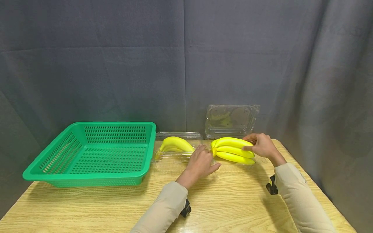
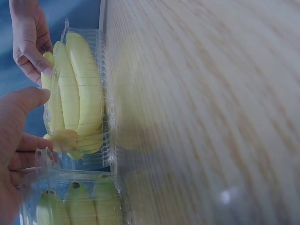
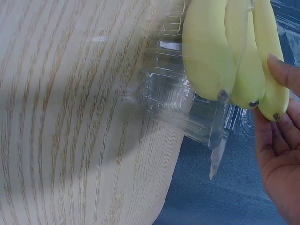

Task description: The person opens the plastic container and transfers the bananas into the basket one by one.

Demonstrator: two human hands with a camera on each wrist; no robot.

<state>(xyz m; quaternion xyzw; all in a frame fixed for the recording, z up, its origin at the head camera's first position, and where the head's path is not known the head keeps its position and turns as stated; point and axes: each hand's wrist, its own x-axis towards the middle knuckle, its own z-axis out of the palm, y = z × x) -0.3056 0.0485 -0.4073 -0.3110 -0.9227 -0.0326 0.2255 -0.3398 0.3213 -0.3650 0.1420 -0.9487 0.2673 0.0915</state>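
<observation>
A bunch of yellow bananas (image 1: 234,149) lies in a clear plastic clamshell, whose lid (image 1: 233,121) stands raised behind it. My right hand (image 1: 262,145) grips the tips at the bunch's right end; in the right wrist view the thumb is on a banana (image 3: 269,84) and the fingers are beneath. My left hand (image 1: 201,161) is at the stem end, between this clamshell and a second one. That second clear clamshell (image 1: 179,161) holds another bunch of bananas (image 1: 176,142). The left thumb and fingers are extended, fingertips right at the clamshell edges in the left wrist view.
A large green plastic basket (image 1: 90,177) stands on the left of the wooden table (image 1: 227,200), beside the second clamshell. A grey curtain (image 1: 131,81) hangs directly behind the table. The table's right edge runs close to my right forearm.
</observation>
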